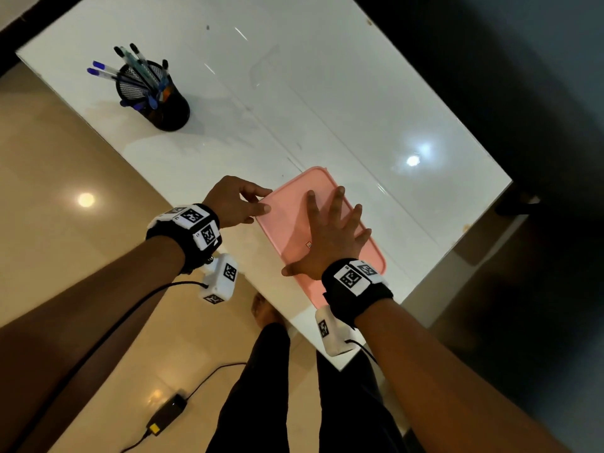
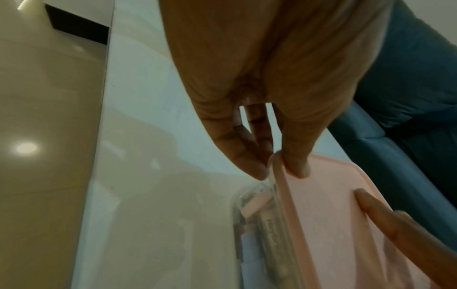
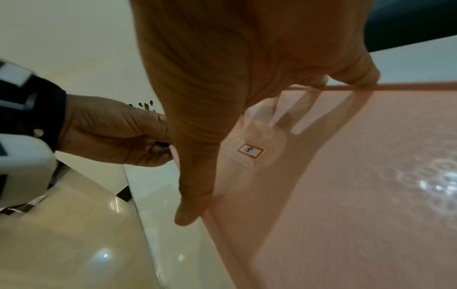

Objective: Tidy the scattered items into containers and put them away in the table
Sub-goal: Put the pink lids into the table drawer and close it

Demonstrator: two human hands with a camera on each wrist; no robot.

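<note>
1. The fingers [image 2: 252, 164] of the left hand [image 1: 233, 202] are curled at the far left corner of the pink lid [image 1: 294, 220]: the thumb sits on top of the lid's edge and the fingertips are under its rim, pinching it.
2. The fingers [image 1: 336, 204] of the right hand [image 1: 327, 237] are straight and spread wide, lying flat on top of the lid, with the thumb reaching out to the lid's near left edge.
3. The lid sits on a clear container [image 2: 249, 224]; through its wall the left wrist view shows blurred items inside, too unclear to name.
4. A small red-framed label [image 3: 250, 150] is on the lid just beside the right palm.
5. The container stands at the near edge of the white glossy desk [image 1: 327, 109].
6. Well apart, at the far left of the desk, stands a black mesh pen holder [image 1: 163, 103] full of pens [image 1: 137, 65].
7. On the tiled floor [image 1: 65, 178] below lies a black power adapter [image 1: 166, 411] with its cable.
</note>
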